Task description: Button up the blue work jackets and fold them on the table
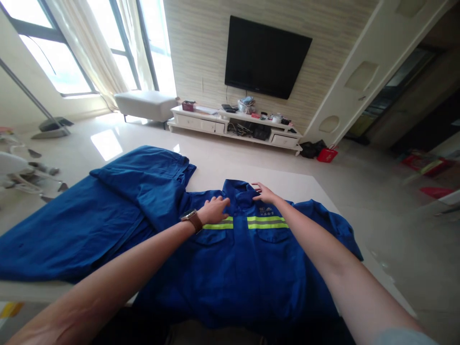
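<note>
A blue work jacket [247, 268] lies front up on a white table [287, 179], its collar pointing away from me. A yellow-green and grey reflective stripe [268, 222] crosses its chest. My left hand [214, 210], with a watch [191, 218] on the wrist, hovers over or rests on the chest just left of the collar; its fingers are apart. At the right side of the collar [239, 188] is my right hand [265, 193], thumb and fingers spread, holding nothing I can see. Folded blue trousers [89, 215] lie to the left, partly against the jacket's sleeve.
Beyond the table stands a low white TV cabinet [201, 122] with small items on it, under a wall-mounted television [266, 57]. A white bench [145, 103] is by the windows. A red bag [327, 154] sits on the floor at the cabinet's right.
</note>
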Tool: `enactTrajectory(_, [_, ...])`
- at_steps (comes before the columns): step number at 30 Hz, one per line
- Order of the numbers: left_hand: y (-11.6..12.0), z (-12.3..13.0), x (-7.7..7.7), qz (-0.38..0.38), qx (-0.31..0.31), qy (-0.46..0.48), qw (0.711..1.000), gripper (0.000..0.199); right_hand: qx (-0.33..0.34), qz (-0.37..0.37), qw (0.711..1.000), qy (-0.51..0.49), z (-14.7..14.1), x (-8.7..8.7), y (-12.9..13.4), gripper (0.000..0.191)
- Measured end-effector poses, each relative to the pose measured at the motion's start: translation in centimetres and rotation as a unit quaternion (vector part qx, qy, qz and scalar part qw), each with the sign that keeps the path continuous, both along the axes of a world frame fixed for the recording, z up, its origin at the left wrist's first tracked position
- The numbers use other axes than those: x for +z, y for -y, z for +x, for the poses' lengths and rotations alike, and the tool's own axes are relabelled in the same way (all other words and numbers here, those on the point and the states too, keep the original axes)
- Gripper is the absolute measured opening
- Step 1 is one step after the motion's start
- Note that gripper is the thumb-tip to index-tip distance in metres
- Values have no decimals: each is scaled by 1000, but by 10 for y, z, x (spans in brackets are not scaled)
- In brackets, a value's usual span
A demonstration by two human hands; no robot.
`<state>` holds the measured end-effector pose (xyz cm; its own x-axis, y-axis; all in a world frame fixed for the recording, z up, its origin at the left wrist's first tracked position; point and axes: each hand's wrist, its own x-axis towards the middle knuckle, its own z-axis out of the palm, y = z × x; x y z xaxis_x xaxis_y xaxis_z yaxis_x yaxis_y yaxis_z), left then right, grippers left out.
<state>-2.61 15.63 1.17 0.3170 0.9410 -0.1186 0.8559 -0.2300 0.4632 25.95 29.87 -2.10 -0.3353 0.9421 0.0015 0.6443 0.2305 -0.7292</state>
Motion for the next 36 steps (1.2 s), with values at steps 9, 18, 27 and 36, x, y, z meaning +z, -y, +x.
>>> enactTrajectory(9, [-148,1,-30,-4,171,136,976,45,-31,-3,992,-121,-10,-20,-39,26])
enactTrajectory(18, [-153,-30,-58,47,160,201,965,16,-29,-97,966,-236,7,-22,-39,62])
enactTrajectory(27, [-148,-32,-57,41,75,223,971,31,57,-114,982,-140,-16,-17,-29,45])
enactTrajectory(36, [-138,-27,-40,137,55,190,971,28,2,149,988,-47,-10,-8,-28,11])
